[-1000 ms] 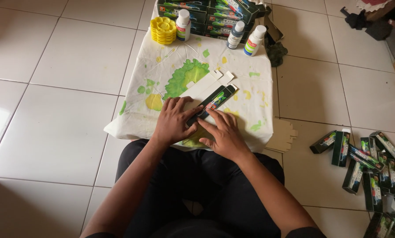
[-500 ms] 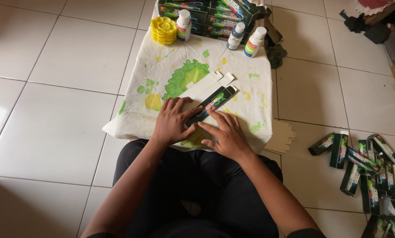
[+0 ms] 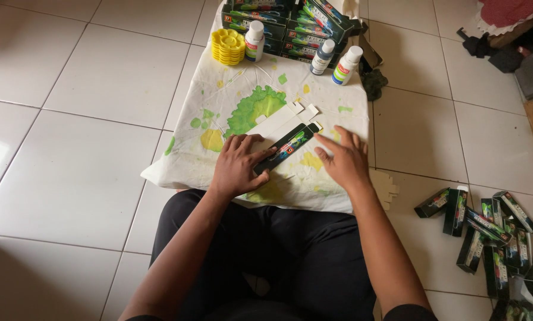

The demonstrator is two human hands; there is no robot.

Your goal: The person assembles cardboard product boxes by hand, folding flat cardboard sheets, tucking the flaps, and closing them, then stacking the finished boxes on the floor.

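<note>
So we're looking down at a white tiled floor [image 3: 88, 148] with a white cloth [image 3: 337, 110] spread over a low surface in front of our knees, and that cloth is splotched all over with green and yellow paint stains. Along its far edge there's a row of stacked dark green boxes [image 3: 290, 21], and over on the floor off the near right corner of the cloth there's a loose pile of folded boxes [image 3: 492, 235] of the same kind. Just past the cloth's right edge lies a small stack of plain cardboard pieces [image 3: 386, 187].

Near the middle of the cloth we've got the flat unfolded carton [image 3: 281, 134], white side up with one dark green printed panel folded over, lying at a slant. Our left hand [image 3: 238, 166] rests on its near end, fingers spread apart and pressing flat. Our right hand [image 3: 340, 159] sits flat on the cloth just beside the carton's far end, fingers apart, gripping nothing.

Smaller stuff at the far edge: a yellow paint palette stack [image 3: 228, 46] at the far left corner, a white bottle [image 3: 254, 40] beside it, then a dark bottle [image 3: 322, 56] and another white bottle [image 3: 345, 65].
</note>
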